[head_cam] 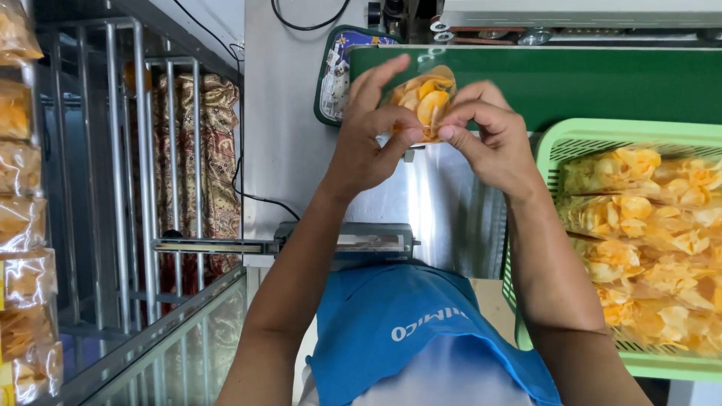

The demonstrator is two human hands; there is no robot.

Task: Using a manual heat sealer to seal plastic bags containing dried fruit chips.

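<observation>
Chip bag pinched at its mouth above the green belt, mouth apparently not yet sealed.

Left hand (368, 146) and right hand (492, 139) both close thumb and fingers on the clear bag of yellow chips (426, 99), held over the green conveyor (571, 83). Filled clear bags pile in the light-green basket (560, 143) at right; more hang along the left edge (22, 225). I judge many are packed.

yellow chips (426, 101), green basket (553, 146), blue shirt (391, 316), perhaps

Left hand (366, 143), right hand (492, 139), raised together, fingertips apparently pinched shut
</observation>
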